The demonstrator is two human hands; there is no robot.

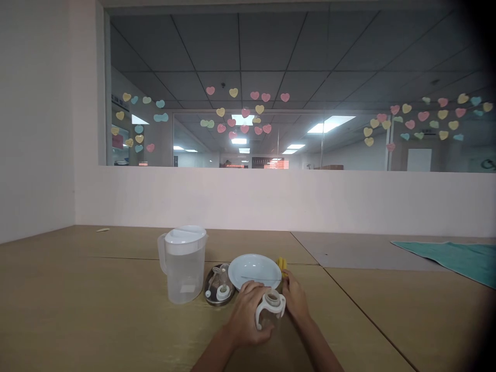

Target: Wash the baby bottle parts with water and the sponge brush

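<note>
My left hand (248,315) is wrapped around a clear baby bottle (271,312) with a white two-handled holder; its neck is uncapped and tilted toward me. Just right of it, my right hand (296,297) has its fingers curled at a small yellow object (282,263), whose lower part they hide; its exact kind is unclear. Both hands are in front of a pale blue-white bowl (236,274). Left of the bowl, a small round metal dish (217,300) holds a clear nipple and white ring (223,293) with other small bottle parts.
A translucent lidded pitcher (186,274) with liquid inside stands left of the metal dish. A green cloth (461,258) lies at the far right of the wooden table (96,310). Behind is a low wall (271,201) under a window with heart-shaped stickers.
</note>
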